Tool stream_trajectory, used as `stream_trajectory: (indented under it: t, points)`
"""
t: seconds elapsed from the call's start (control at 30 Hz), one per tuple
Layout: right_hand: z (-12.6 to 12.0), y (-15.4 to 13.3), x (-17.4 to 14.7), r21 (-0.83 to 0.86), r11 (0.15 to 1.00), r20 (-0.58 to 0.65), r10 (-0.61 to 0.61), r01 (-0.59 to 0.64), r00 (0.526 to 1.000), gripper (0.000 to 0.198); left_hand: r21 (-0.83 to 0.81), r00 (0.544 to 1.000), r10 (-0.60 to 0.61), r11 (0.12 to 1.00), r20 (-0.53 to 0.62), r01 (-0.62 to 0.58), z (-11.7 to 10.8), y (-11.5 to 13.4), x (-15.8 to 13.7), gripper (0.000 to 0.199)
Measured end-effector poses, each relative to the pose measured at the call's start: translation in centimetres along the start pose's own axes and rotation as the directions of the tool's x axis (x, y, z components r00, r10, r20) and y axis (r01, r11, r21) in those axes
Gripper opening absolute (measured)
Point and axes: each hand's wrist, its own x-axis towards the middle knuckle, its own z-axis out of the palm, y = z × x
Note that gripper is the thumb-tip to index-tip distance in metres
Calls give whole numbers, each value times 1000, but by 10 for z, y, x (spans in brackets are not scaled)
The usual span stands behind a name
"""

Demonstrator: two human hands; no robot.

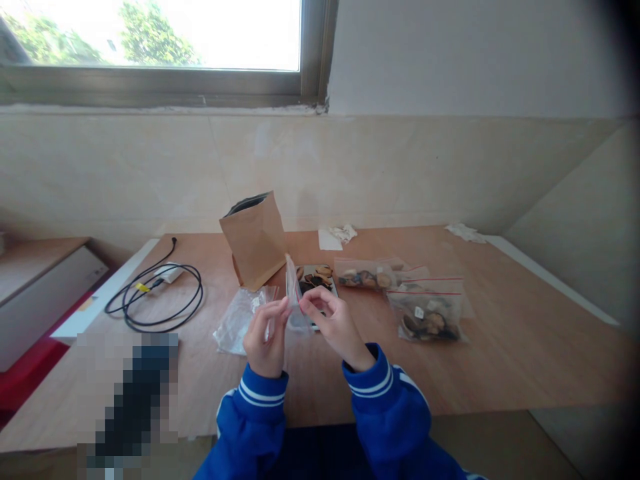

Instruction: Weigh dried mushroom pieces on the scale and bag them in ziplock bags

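Observation:
A clear zip bag (293,283) stands upright between my two hands, over the middle of the table. My left hand (265,337) pinches its near edge from the left. From the right, my right hand (334,325) pinches the same bag with thumb and finger. Behind it lies a white tray (334,283) holding dark and tan dried slices (315,279), partly hidden by my right hand and the bag. Flat plastic bags (233,327) lie to the left of my left hand. An open brown paper pouch (257,243) leans behind them.
Filled zip bags (430,317) with dried slices lie on the right, another (365,275) behind. A coiled black cable (200,293) with a white adapter (169,273) sits at left. Crumpled tissue (344,233) lies at the back. A blurred dark object (135,400) is at front left.

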Motion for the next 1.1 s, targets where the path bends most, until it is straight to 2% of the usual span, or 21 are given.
stream_trajectory:
  t: [0.1,0.17,0.27,0.33,0.43,0.57,0.7,0.83,0.97,1.1]
  points:
    - [-11,7,3,-12,999,-153,46,-48,987,31,22,968,-96,994,-230,104,-3,-10,0,8]
    - [-21,12,6,-40,996,-246,63,-75,967,32,38,939,-139,987,-314,159,-7,-16,3,11]
    - [-34,21,12,-118,992,-235,10,-38,972,31,87,960,-76,991,-269,103,-9,-21,10,9]
    - [-41,28,15,-219,974,-182,-106,65,978,29,135,967,-4,990,-257,40,-5,-23,16,7]
    - [-48,45,19,-456,869,-95,-262,192,961,33,215,962,71,976,-264,-13,8,-29,20,9]
    - [-53,77,21,-674,716,53,-203,185,978,41,191,979,84,980,-184,-48,27,-51,15,18]
    - [-55,98,19,-738,646,94,-185,193,978,40,157,993,43,987,-108,-25,37,-70,3,15]
    - [-56,100,21,-782,587,104,-206,208,973,35,94,1000,1,996,-22,1,42,-80,-7,14]
    - [-58,95,27,-822,539,101,-177,182,979,34,68,998,-41,997,47,38,46,-84,-11,12]
    - [-59,97,35,-831,521,132,-161,197,978,34,10,997,-61,998,54,60,46,-83,-12,15]
